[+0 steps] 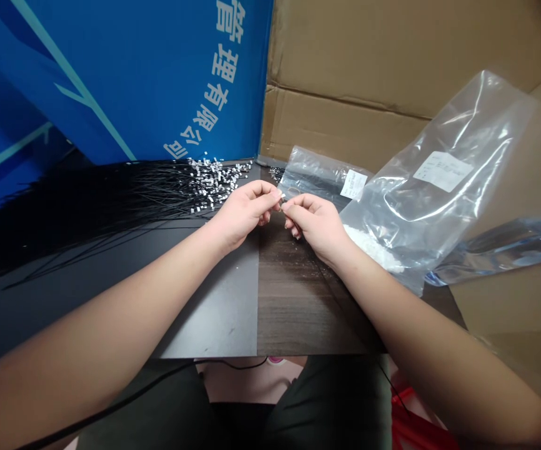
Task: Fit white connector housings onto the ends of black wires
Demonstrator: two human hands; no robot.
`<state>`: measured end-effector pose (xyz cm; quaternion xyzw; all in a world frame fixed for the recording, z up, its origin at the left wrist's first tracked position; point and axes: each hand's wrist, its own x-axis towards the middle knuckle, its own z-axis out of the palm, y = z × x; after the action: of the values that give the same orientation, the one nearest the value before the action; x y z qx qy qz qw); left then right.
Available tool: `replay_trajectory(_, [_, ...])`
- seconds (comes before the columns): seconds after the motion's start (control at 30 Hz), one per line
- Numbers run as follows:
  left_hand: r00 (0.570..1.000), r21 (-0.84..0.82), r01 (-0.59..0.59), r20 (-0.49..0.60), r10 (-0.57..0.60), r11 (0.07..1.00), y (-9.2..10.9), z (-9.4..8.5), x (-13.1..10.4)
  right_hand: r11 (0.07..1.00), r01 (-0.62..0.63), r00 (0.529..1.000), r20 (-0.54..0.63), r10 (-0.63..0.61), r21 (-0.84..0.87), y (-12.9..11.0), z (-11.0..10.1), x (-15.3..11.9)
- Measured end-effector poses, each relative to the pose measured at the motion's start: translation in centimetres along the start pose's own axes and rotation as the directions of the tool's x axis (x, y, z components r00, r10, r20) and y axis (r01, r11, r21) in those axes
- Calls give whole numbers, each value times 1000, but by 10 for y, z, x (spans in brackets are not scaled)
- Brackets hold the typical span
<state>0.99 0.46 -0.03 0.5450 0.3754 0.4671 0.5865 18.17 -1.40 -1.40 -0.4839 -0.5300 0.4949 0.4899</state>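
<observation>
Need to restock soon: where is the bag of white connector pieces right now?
In the head view, the clear plastic bag lies at the right of the table, leaning on the cardboard, just beyond the right hand, with white pieces pooled at its lower end.

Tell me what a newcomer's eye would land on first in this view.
First, the two hands meeting at the middle of the dark table: the left hand and right hand pinch something tiny and white between their fingertips. Next, the fan of thin black wires with small white end pieces spread at left before a blue printed board. At right lies a large clear plastic bag holding white bits.
</observation>
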Motion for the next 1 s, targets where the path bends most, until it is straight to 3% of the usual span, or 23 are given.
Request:
replay_trajectory(0.43, [989,94,-147,25,145,985,-6,-4,3,1000,0,1000,-8,0,5,-6,2,-4])
replay_trajectory(1.0, [997,87,-71,14,70,994,2,-3,2,999,42,999,33,-41,-3,-5,0,-4])
